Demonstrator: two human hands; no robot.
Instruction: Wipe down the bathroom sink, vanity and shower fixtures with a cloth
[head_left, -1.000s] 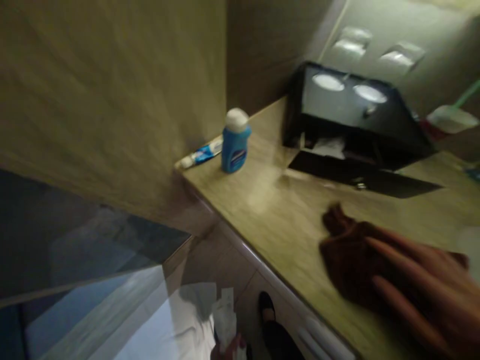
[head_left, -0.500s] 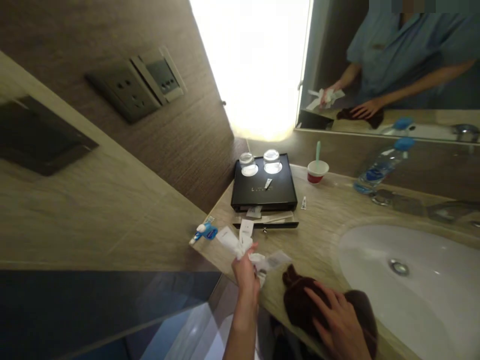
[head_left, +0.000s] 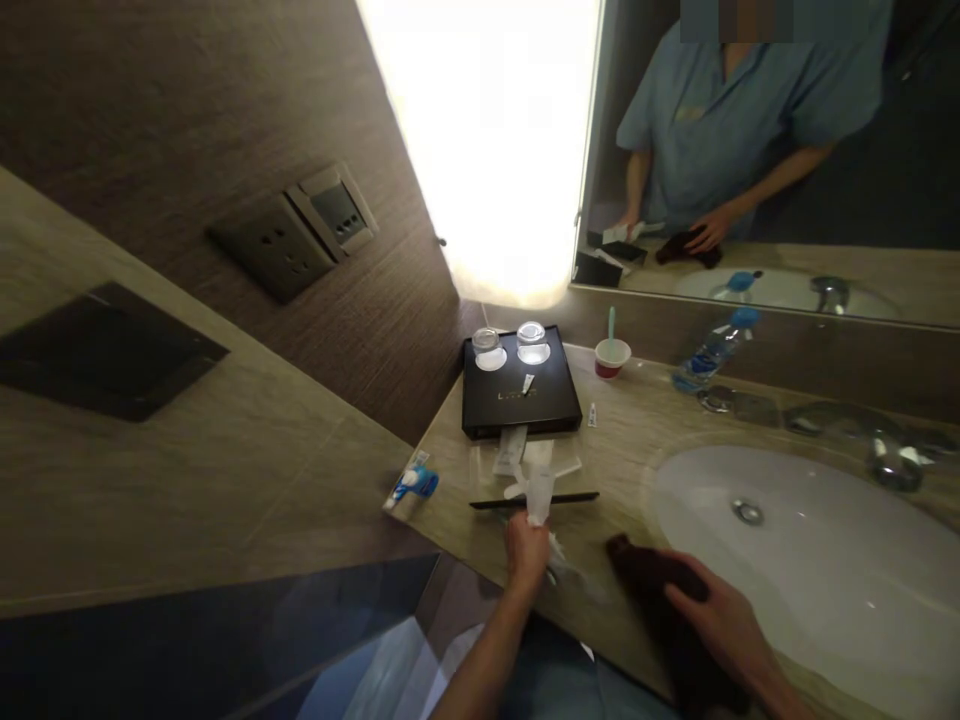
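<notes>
White, crumpled paper wrappers [head_left: 539, 495] are in the left hand [head_left: 528, 548], which I see from my remote view curled snugly around their lower ends; gathered at one end only, the strips likely fan out ahead of the knuckles for that reason. Just ahead of that hand is the thin black drawer front [head_left: 574, 497] of a flat black box [head_left: 551, 395], pulled out, so the wrappers reach over the drawer; I cannot tell whether they touch its contents.

Off to its right, the right hand [head_left: 716, 615] has its thumb and fingers wrapped around a dark brown cloth [head_left: 637, 568], which lies on the beige marbled countertop [head_left: 622, 475], perhaps for support. Beside the right hand is a white oval basin [head_left: 817, 580]. Beyond the left hand, two clear glasses [head_left: 531, 338] stand on the box, apparently upturned to protect their rims.
</notes>
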